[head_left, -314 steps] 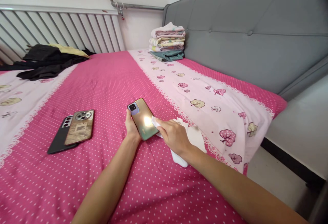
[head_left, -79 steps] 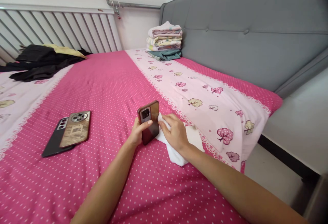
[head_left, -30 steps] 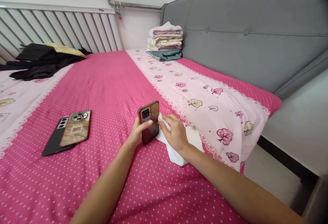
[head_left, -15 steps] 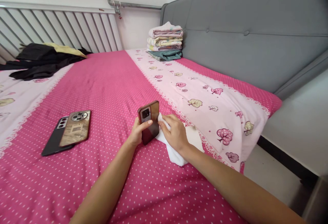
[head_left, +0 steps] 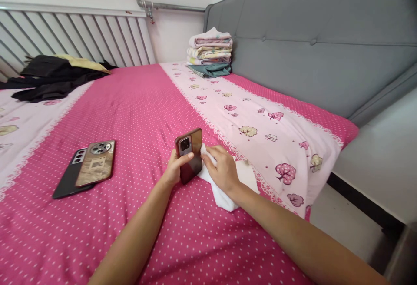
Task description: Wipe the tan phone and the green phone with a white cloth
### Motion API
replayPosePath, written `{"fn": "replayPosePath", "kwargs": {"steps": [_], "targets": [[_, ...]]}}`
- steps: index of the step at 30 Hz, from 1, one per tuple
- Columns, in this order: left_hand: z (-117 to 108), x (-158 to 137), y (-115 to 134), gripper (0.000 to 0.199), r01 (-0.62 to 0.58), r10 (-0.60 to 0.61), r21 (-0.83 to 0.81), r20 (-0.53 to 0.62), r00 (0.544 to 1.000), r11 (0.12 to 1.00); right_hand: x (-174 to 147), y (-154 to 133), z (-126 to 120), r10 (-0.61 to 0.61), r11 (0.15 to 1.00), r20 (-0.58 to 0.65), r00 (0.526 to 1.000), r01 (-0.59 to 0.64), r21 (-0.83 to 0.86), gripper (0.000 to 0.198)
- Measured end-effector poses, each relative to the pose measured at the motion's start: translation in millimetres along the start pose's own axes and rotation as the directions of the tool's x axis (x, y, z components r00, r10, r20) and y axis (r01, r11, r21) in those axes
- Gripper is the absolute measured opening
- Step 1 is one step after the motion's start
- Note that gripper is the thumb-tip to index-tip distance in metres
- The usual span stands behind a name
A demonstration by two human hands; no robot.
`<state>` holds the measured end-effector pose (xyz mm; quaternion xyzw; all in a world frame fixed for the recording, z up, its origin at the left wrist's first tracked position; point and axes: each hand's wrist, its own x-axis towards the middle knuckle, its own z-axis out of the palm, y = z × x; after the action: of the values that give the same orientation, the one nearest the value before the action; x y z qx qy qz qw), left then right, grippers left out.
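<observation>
My left hand [head_left: 176,167] grips a smartphone [head_left: 194,163] in a brown case, held upright on its long edge with the camera side toward me. Its thumb lies across the back; the other fingers are hidden behind the phone. A white cloth [head_left: 222,195] is pinched in my right hand [head_left: 223,167], with one bunched end touching the phone's right edge. The rest of the cloth spreads on the bed under that hand. To the left lie two more phones: a patterned gold-brown phone [head_left: 97,164] partly overlaps a black phone [head_left: 69,178].
The bed has a pink dotted sheet [head_left: 130,98] with printed pale bands. Folded cloths [head_left: 210,53] are stacked against the grey headboard [head_left: 293,33]. Black clothes [head_left: 48,76] and a yellow piece [head_left: 83,63] lie at the far left, before a white radiator [head_left: 81,37].
</observation>
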<state>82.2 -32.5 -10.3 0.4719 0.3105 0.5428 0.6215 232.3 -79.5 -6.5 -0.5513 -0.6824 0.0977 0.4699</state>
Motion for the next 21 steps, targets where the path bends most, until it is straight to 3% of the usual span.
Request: {"fn": "replayPosePath", "kwargs": {"steps": [21], "targets": [[0.2,-0.1,0.3,0.04,0.012,-0.013,-0.017,-0.013,1.0,1.0,0.1,-1.1,-0.8,0.005,1.0,0.01,1.0,-0.005,-0.005,0.025]]}}
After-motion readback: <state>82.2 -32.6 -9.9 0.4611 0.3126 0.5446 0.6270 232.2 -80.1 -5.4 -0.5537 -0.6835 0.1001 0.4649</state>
